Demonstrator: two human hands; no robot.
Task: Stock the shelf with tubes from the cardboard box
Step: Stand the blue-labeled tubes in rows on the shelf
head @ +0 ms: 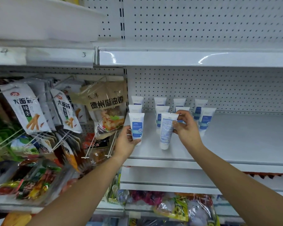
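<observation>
Grips one white-and-blue tube in the left hand, thumb and fingers curled round its lower half, label facing out, right at the left edge of the white shelf, near the front left corner. Pinches a second tube near its upper end with the right hand, printed back turned outward, cap downward, slightly tilted, over the left half of the shelf and short of the front edge. Contact between either cap and the shelf surface: not clear.

Behind both, toward the back edge: more standing tubes of the same kind, caps down, in four short files running forward from the back edge. Leftmost file directly behind the left hand's tube. Second file just behind the right hand's tube and partly covered by it. Third partly hidden by the right hand's fingers. Fourth just beside that hand, on its right.

At the back, a perforated white panel. Overhead, an upper shelf with a glossy front lip.

Immediately left of the shelf's left edge, a brown snack bag hanging close to the left hand's tube and crowding that corner. Further left, white snack packs on wire hooks, hook ends jutting out beside the left wrist. Below those, bright packets in a clear tray. Under the shelf's front edge, bagged goods on a lower level, between the two forearms.
</observation>
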